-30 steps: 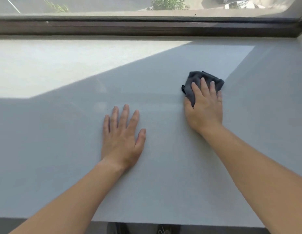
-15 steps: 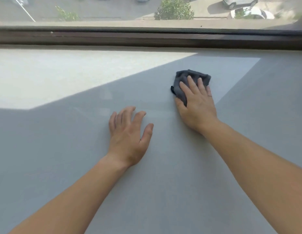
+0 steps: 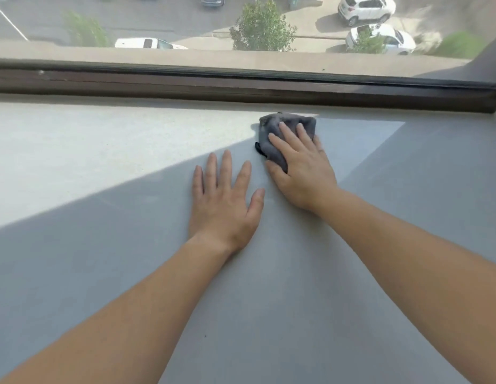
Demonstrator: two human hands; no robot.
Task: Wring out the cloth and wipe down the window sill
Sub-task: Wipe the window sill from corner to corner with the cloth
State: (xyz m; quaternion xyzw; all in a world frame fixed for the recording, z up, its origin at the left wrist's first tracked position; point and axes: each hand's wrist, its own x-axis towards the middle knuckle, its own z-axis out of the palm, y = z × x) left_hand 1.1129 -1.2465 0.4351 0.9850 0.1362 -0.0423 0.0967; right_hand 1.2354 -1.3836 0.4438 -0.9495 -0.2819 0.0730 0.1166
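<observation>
A bunched dark grey cloth (image 3: 271, 128) lies on the wide pale grey window sill (image 3: 102, 259), close to the dark window frame. My right hand (image 3: 302, 164) presses down on the cloth, fingers spread over it, covering its near half. My left hand (image 3: 224, 200) rests flat on the sill just left of the right hand, fingers apart and holding nothing. Its thumb lies close to the right hand's thumb.
The dark brown window frame (image 3: 241, 84) runs across the back edge of the sill. A sunlit patch (image 3: 89, 151) covers the sill's left rear part. Through the glass, parked cars and trees appear far below. A wall corner rises at the far right (image 3: 490, 59).
My right hand has pushed the cloth away from me and leftward, up near the window frame and into the edge of the sunlight. My left hand has flattened again beside it. The view has tilted upward.
</observation>
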